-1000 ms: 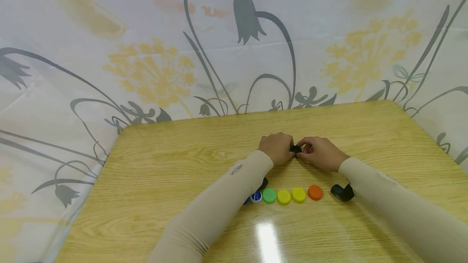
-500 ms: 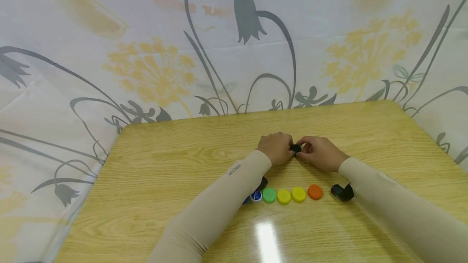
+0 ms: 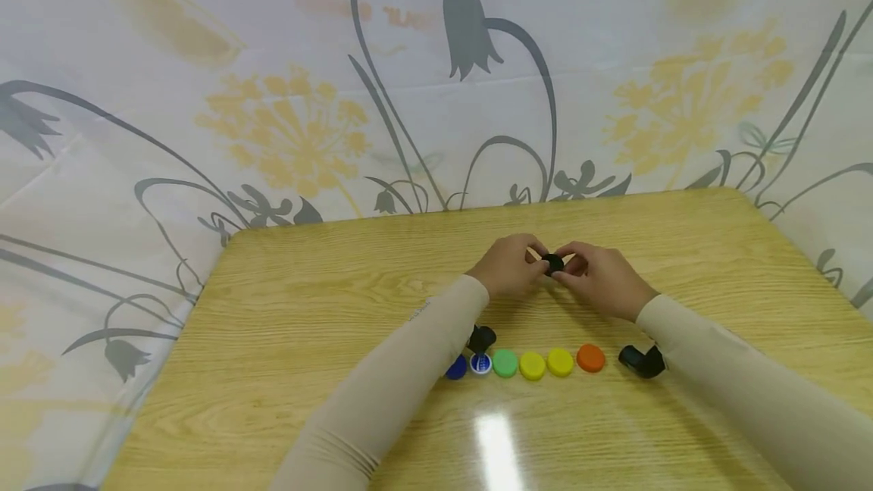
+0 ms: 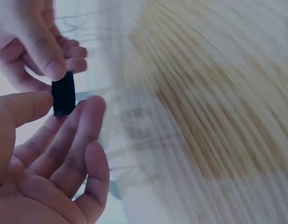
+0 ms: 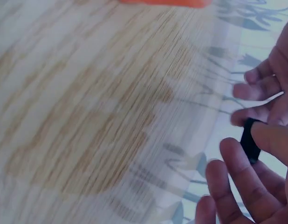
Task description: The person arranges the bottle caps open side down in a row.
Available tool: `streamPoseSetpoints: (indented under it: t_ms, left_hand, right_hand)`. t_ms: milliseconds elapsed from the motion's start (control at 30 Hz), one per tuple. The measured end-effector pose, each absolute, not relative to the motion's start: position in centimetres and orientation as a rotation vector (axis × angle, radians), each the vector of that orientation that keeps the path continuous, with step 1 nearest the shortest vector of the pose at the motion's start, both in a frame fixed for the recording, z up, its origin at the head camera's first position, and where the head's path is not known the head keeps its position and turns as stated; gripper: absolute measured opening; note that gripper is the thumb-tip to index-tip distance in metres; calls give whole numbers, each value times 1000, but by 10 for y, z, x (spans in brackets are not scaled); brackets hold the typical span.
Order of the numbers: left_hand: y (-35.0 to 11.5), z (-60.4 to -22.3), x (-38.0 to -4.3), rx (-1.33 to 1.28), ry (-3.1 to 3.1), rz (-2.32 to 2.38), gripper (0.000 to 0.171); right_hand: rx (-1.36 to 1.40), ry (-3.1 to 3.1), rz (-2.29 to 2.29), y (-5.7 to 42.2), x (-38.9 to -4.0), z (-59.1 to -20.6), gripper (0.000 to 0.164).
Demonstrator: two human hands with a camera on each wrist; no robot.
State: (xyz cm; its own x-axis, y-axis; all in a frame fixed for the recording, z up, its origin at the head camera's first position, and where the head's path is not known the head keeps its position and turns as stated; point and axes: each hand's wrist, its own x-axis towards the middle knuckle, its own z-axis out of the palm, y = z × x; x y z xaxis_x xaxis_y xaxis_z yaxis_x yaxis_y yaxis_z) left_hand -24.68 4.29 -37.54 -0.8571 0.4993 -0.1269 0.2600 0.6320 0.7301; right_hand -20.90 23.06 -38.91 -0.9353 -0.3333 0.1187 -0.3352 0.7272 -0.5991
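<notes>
A small black bottle cap (image 3: 553,264) is held between both hands, raised a little above the table. In the head view its round face shows. The left wrist view shows the same black cap (image 4: 64,94) edge-on as a narrow dark band. My left hand (image 3: 511,267) pinches it from the left between thumb and fingertips. From the right, my right hand (image 3: 603,279) pinches it with thumb and fingers. In the right wrist view the cap (image 5: 250,141) is partly covered by the thumb.
Nearer me lies a row of caps: dark blue (image 3: 456,367), white-and-blue (image 3: 480,364), green (image 3: 505,363), two yellow (image 3: 533,365), and orange-red (image 3: 590,358). Black devices (image 3: 641,361) sit by both sleeves. Behind the wooden table (image 3: 341,264) hangs a flower-patterned cloth (image 3: 409,97).
Both hands have risen slightly with the black cap, away from me. The left wrist has turned and shifted left, so the dark blue cap shows more.
</notes>
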Motion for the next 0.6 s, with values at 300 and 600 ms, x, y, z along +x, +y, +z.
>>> streamPoseSetpoints:
  t_ms: [300,600]
  left_hand:
    - [39,-370,-246,522,2444,1341,32]
    - [41,-368,-240,759,2656,1144,20]
  right_hand:
    - [493,-2892,1173,232,-205,-381,35]
    - [403,-2927,1427,237,-199,-373,40]
